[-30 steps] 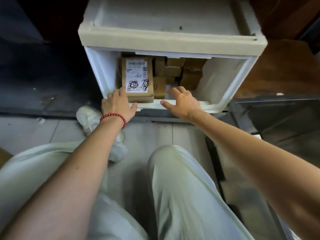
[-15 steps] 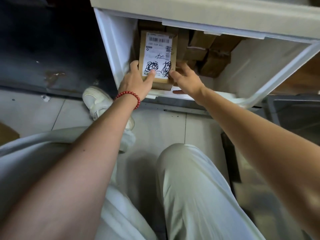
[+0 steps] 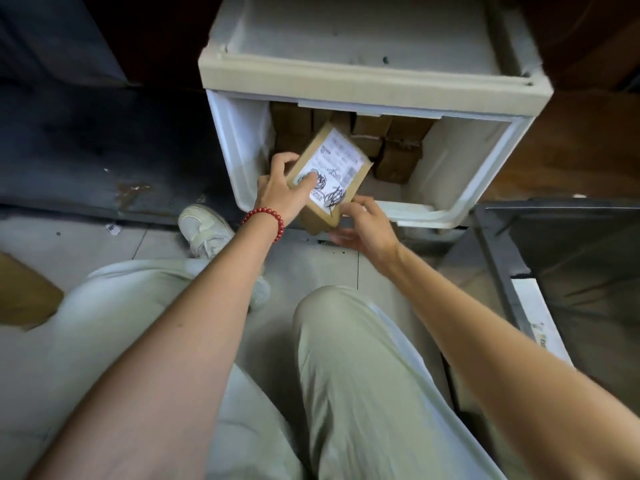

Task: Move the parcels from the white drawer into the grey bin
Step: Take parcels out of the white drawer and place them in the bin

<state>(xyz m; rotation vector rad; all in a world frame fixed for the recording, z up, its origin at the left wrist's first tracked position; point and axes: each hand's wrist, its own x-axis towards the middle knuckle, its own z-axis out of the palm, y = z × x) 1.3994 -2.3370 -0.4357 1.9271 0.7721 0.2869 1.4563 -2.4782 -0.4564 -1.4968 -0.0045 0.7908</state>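
Labelled parcel [image 3: 332, 168]: brown box, white scribbled label, tilted, raised over the near rim of the white drawer [image 3: 427, 213].
Left grip [image 3: 281, 190]: thumb on the label, fingers curled round the box's left edge; red bead bracelet [image 3: 265, 218] at the wrist.
Right grip [image 3: 363, 227]: curled at the lower right corner, seemingly pinching it.
Other parcels [image 3: 398, 157]: brown, stacked at the drawer's back.
Grey bin [image 3: 491, 252]: on the floor, just right of the drawer.

Probable parcel storeroom, seen at floor level. A white plastic drawer [image 3: 450, 216] holds stacked brown cardboard parcels [image 3: 398, 157] over a stained tiled floor [image 3: 86, 244]. A grey bin [image 3: 498, 258] sits near right.
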